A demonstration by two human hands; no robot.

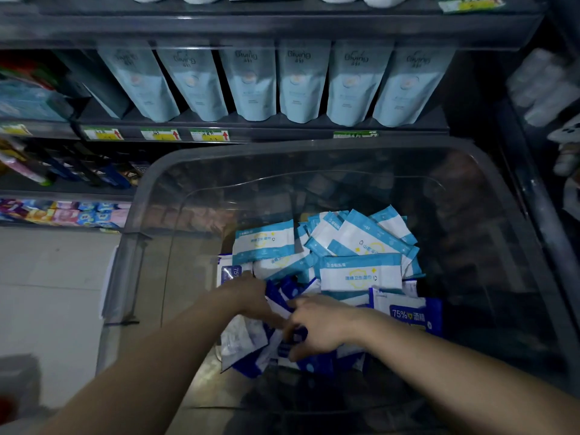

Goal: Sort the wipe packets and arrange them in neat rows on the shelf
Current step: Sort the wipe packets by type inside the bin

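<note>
Both hands are working inside the clear bin (282, 145), down in the heap of wipe packets. The right hand (320, 328) is curling its fingers round some of the dark-blue packets (411, 315) directly beneath its palm, a closed grip on a small stack. The left hand (248, 296) is reaching into the same heap just beside the right. Its fingertips are buried among the packets, so it cannot be told whether it is gripping.

The light-blue packets (361, 271) are lying beyond both hands, on the far side of the grip. The packets are looking light, flat and soft, with a glossy film that is probably slippery. They are judged best taken across the flat faces, several squared together, not by a sealed edge. The shelf (251, 133) is standing beyond the bin, well apart from the grip.
</note>
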